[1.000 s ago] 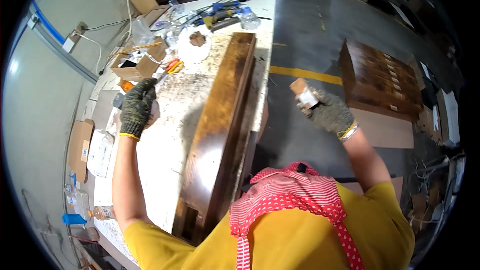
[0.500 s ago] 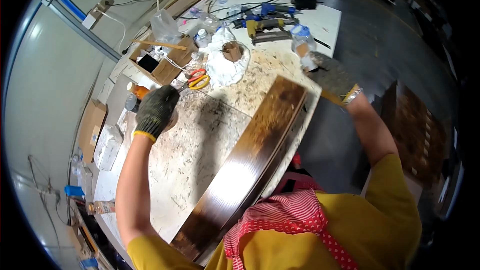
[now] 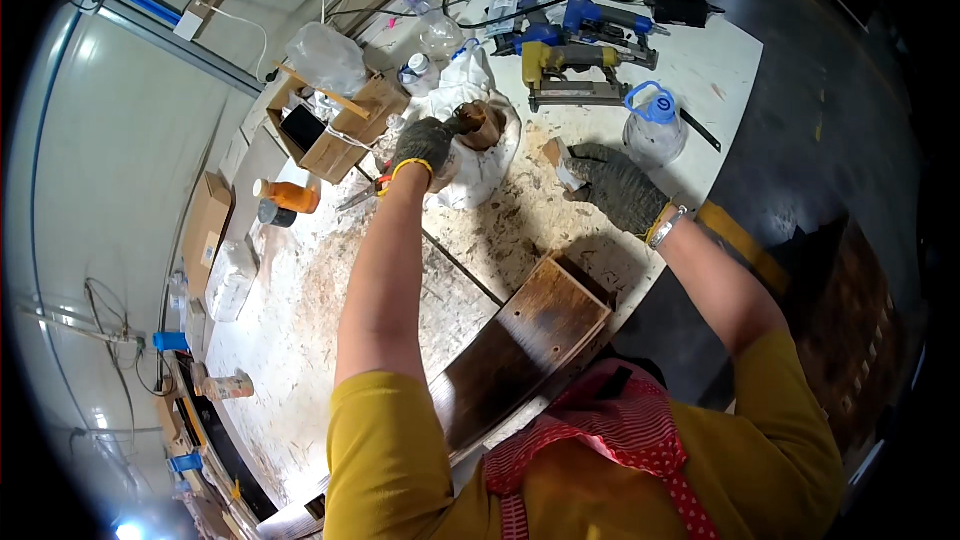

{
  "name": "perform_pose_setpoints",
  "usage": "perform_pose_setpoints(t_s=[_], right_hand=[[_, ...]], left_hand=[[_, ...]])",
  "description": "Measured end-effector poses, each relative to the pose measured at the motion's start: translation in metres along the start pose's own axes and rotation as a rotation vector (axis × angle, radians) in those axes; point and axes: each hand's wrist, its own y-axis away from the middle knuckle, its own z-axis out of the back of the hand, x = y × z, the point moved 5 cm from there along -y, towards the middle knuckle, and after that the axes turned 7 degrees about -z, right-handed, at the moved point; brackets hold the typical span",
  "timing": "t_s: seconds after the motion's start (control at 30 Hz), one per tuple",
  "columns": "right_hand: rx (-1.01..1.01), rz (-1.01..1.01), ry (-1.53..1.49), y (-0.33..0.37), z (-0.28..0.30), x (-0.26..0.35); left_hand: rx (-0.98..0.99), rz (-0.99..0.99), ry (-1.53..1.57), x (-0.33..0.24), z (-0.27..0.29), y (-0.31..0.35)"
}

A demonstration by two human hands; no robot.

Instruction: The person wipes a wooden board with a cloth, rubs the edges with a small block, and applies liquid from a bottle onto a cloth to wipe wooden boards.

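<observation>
My left hand [image 3: 424,148], in a dark knit glove, reaches to a brown cup [image 3: 481,128] standing on crumpled white plastic [image 3: 462,183]. Its fingers are pressed together at the cup's rim; what they hold, if anything, is hidden. My right hand [image 3: 618,190], gloved too, is closed on a small folded piece [image 3: 566,166], tan and whitish, just above the table. Closest to my body lies a long dark-brown wooden piece [image 3: 530,325], its lighter end showing small holes. Scissors [image 3: 358,198] with red and yellow handles lie partly hidden beside my left wrist.
A yellow nail gun [image 3: 570,65] and blue power tools [image 3: 600,15] lie at the back, near a clear jug [image 3: 655,130]. Left of them stand a cardboard box [image 3: 350,140] and an orange bottle [image 3: 290,196]. The table's right edge [image 3: 745,90] drops to the floor.
My left hand has moved right to the cup. My right hand has come in over the table from beyond its edge. The wooden piece sits nearer my body, showing a different end face.
</observation>
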Motion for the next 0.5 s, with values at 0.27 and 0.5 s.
perform_pose_setpoints(t_s=[0.27,0.5], right_hand=[[-0.014,0.066,0.429,-0.048,-0.035,0.048],[-0.122,0.445,0.928,-0.115,-0.065,0.049]], left_hand=[[-0.288,0.24,0.541,0.044,0.002,0.014],[-0.329,-0.074,0.25,0.05,0.007,0.054]])
